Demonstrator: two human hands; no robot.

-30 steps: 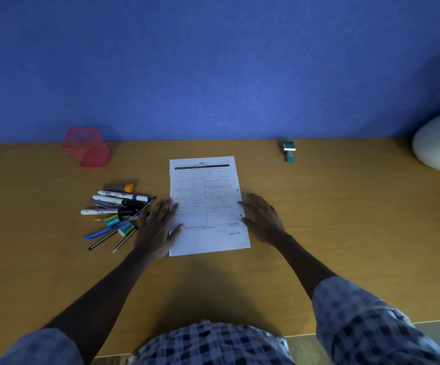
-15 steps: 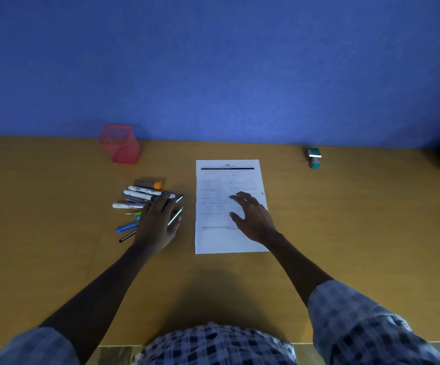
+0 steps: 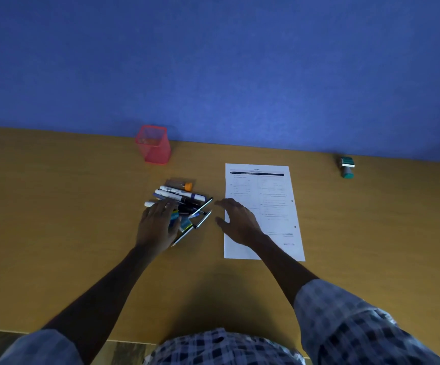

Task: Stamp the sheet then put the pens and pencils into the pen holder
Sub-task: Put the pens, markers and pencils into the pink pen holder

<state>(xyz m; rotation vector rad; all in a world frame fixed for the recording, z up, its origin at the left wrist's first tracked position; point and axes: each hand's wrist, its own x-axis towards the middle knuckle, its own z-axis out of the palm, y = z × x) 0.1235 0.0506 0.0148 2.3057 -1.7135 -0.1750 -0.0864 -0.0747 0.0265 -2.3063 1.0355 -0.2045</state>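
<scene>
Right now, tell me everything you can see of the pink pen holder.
The pen holder is a square pink cup, its walls looking like fine mesh, with a solid rim. It stands upright near the back of the wooden table, close to the blue wall, behind the pile of pens and pencils. No pens show inside it. Neither hand touches it, and nothing leans against it.

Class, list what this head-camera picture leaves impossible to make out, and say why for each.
1. Text on the sheet: too small and blurred in the head view.
2. Items at the near-left of the pen pile: covered by the left hand.
3. Whether the pen holder is empty: its mesh blurs the inside.
4. Lower left part of the sheet: hidden under the right hand and forearm.
5. Stamp face: too small.
</scene>
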